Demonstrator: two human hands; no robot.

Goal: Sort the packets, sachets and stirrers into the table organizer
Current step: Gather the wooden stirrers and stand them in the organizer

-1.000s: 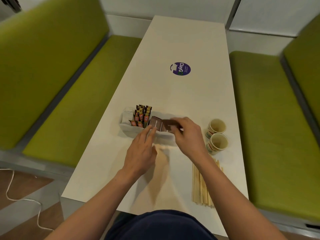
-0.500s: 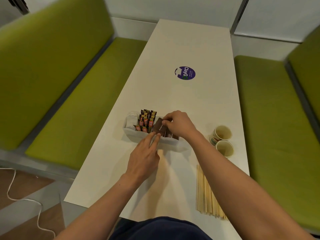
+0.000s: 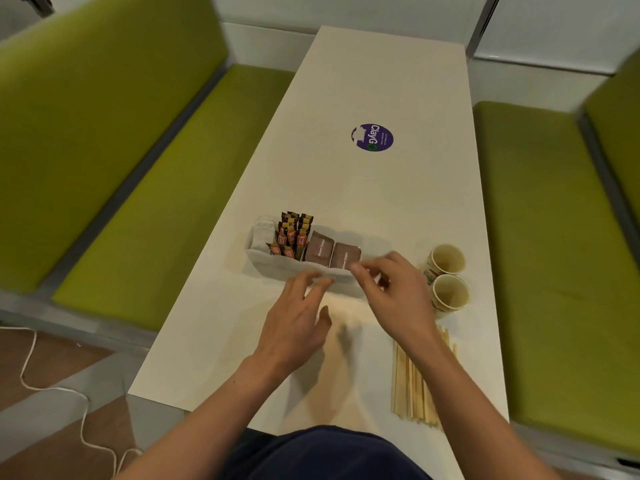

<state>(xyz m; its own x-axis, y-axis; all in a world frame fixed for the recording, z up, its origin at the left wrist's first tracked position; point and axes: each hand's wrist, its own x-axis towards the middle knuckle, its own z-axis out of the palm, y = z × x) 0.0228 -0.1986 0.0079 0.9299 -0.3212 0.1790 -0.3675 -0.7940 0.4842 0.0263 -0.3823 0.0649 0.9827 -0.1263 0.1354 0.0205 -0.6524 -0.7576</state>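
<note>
Green benches flank a white table (image 3: 381, 81). Stirrers (image 3: 414, 386) lie by its near right edge. Both the left hand (image 3: 294, 327) and the right hand (image 3: 391, 296) hover empty, fingers loosely spread, at the organizer (image 3: 277, 265) holding brown packets (image 3: 332, 256) and sachets (image 3: 292, 233). Two cups (image 3: 446, 275) stand right.

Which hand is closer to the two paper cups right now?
Right. The right hand sits just beside the two paper cups, on their left. The left hand is farther left, in front of the white organizer.
</note>
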